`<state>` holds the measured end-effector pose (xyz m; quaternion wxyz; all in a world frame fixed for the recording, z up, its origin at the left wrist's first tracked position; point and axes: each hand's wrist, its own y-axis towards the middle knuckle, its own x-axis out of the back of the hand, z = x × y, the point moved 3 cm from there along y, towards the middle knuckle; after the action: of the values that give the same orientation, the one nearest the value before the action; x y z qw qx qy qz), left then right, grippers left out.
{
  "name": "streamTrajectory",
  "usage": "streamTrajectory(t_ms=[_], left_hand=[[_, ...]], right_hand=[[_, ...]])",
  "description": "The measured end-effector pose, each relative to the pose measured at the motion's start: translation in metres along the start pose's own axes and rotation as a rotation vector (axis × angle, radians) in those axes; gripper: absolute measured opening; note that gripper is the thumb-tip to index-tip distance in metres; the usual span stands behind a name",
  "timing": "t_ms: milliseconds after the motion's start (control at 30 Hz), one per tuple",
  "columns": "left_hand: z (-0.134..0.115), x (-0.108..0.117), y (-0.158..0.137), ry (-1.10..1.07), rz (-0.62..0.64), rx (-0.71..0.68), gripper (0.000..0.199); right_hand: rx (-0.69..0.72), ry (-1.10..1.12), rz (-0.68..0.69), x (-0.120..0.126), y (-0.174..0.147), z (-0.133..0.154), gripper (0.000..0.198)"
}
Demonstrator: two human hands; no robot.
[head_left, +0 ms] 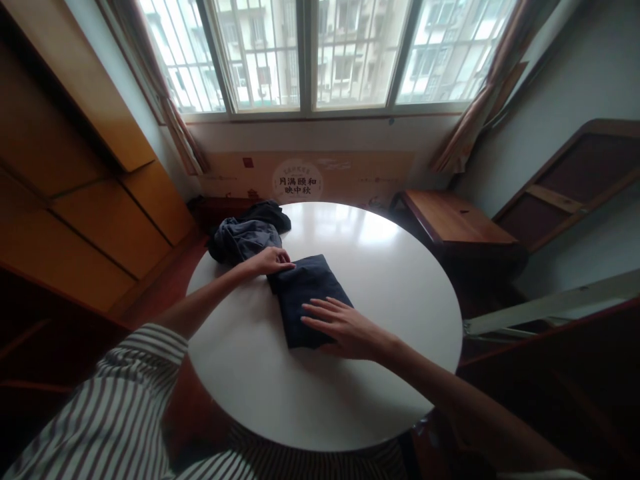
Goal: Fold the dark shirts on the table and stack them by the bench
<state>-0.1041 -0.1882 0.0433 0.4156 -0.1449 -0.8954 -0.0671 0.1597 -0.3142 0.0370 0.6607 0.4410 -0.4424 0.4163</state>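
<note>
A dark navy garment (313, 280), folded into a flat, roughly rectangular bundle, lies near the middle of the white round table (400, 287). My left hand (273, 260) is at its upper left edge, fingers bent and closed on the cloth. Palm down, my right hand (340, 327) rests on the lower right part of the bundle with its fingers stretched out and slightly apart. Just beyond my left hand sits a crumpled pile of dark grey and black clothes (247, 233) at the table's far left edge.
A wooden side table (455, 217) stands beyond the table on the right, beside a leaning framed panel (565, 180). Wooden cabinets (95, 233) line the left. Barred windows (310, 53) and a printed banner (350, 170) are on the far side.
</note>
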Motion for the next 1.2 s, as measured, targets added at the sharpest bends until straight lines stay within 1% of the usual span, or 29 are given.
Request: streamTrajectory(t_ms=[67,100,167,300,333,367,467,533,733,833,900,1000,1100,1133,1200], left_hand=[[0.005,0.001,-0.006,-0.043,-0.006,0.009,0.049],[0.008,0.0,-0.008,-0.06,-0.001,0.012,0.049],[0.012,0.001,-0.009,-0.083,-0.01,0.012,0.047],[0.02,0.007,-0.008,-0.11,-0.144,0.056,0.045],[0.021,0.008,-0.008,-0.113,-0.155,0.073,0.046],[0.022,0.009,-0.009,-0.115,-0.144,0.082,0.046],[0.019,0.006,-0.012,-0.134,-0.043,0.06,0.044],[0.017,0.004,-0.014,-0.156,-0.009,0.045,0.042],[0.024,0.004,-0.006,-0.165,-0.109,0.038,0.039],[0.031,0.002,0.001,-0.12,-0.08,0.047,0.034],[0.034,-0.001,0.006,-0.085,-0.035,0.052,0.029],[0.033,-0.004,0.012,-0.012,0.022,0.042,0.025],[0.028,-0.003,0.019,0.099,0.071,0.04,0.021],[0.027,-0.002,0.02,0.128,0.084,0.042,0.019],[0.026,-0.002,0.021,0.161,0.104,0.044,0.018]], right_hand=[[0.025,-0.04,0.041,-0.011,0.001,0.0,0.04],[0.032,-0.05,0.046,-0.016,0.0,-0.001,0.037],[0.052,-0.053,0.038,-0.025,-0.004,-0.002,0.036],[0.069,-0.037,0.016,-0.033,-0.012,-0.003,0.034],[0.062,-0.034,0.01,-0.034,-0.013,-0.003,0.034],[0.052,-0.031,0.0,-0.034,-0.014,-0.003,0.034],[0.03,-0.03,-0.03,-0.033,-0.014,-0.001,0.037],[0.03,-0.031,-0.022,-0.032,-0.013,0.001,0.039],[0.05,-0.036,0.043,-0.037,-0.013,0.0,0.043],[0.081,-0.05,0.06,-0.041,-0.015,0.005,0.045],[0.074,-0.059,0.06,-0.037,-0.014,0.012,0.044],[0.045,-0.001,0.023,-0.018,-0.001,0.017,0.036],[0.028,0.086,-0.045,-0.003,0.026,0.012,0.039],[-0.001,0.082,-0.06,-0.003,0.036,0.009,0.042],[-0.073,0.031,-0.05,-0.012,0.05,0.005,0.053]])
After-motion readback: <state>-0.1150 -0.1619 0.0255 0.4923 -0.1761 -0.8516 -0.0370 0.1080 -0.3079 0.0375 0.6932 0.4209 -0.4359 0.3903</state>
